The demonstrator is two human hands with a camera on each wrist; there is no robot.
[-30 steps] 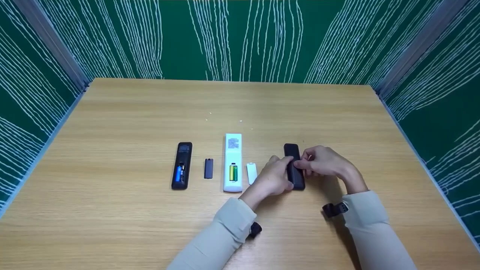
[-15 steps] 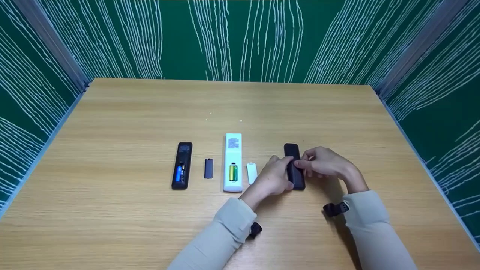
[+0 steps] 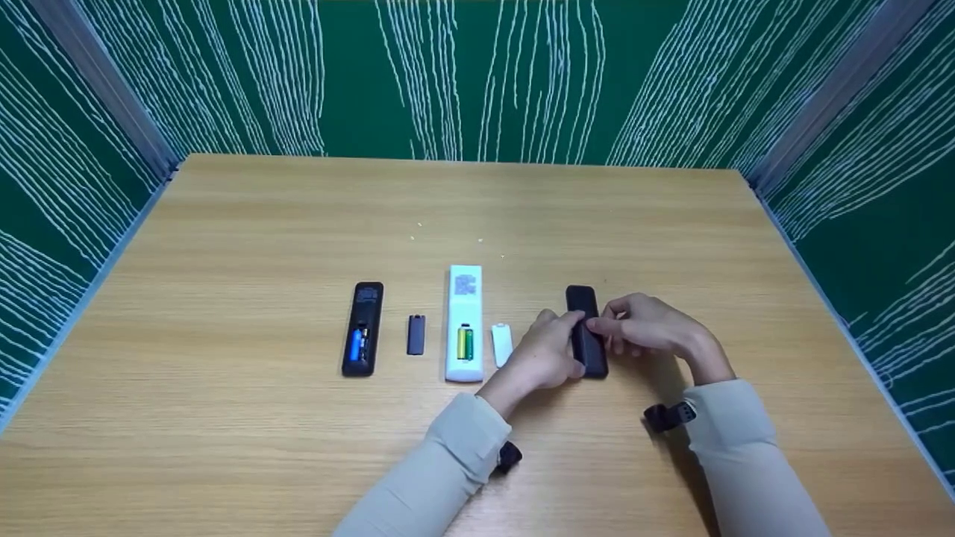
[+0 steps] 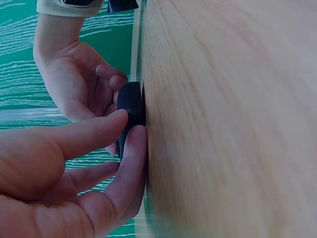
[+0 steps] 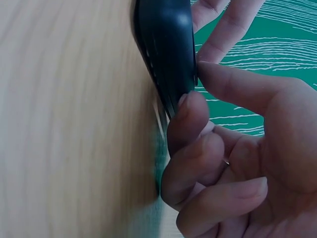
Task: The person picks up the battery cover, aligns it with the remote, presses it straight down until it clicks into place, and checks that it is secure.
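Note:
A black remote control (image 3: 580,297) lies on the table at the right of the row, a smooth dark face up. My left hand (image 3: 543,350) grips it from the left; in the left wrist view, thumb and fingers close on the remote's body (image 4: 130,96). From the right side, my right hand (image 3: 650,322) pinches the remote, its thumb on the upper face. The right wrist view has the right index fingertip (image 5: 190,111) against the remote's edge and the other fingers curled below. The remote's underside is hidden.
A white remote (image 3: 464,298) shows green and yellow batteries in its bay, with a white battery cover (image 3: 501,343) beside it. Further left lie a dark battery cover (image 3: 415,335) and another black remote (image 3: 364,313) with batteries showing. Small white bits (image 3: 480,240) dot the wooden table (image 3: 224,447).

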